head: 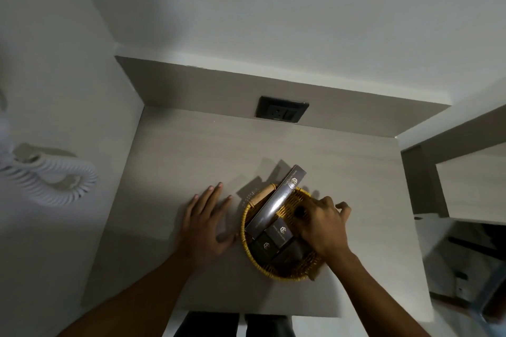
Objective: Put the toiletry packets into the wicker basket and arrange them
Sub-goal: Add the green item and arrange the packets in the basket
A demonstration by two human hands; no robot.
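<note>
A round yellow wicker basket (247, 247) sits on the pale wooden counter. Inside it lie several dark brown toiletry packets (281, 232) with gold logos. A long dark box (279, 200) leans across the basket's far rim, and a light wooden stick (262, 194) pokes out beside it. My left hand (204, 224) rests flat on the counter, fingers spread, just left of the basket. My right hand (321, 223) reaches into the basket's right side with fingers curled around something dark; what it grips is mostly hidden.
A black wall socket (282, 110) sits on the backsplash behind the basket. A white coiled cord (52, 180) hangs on the left wall. A lower shelf (471, 189) stands at the right. The counter's front edge (246, 312) lies close below the basket.
</note>
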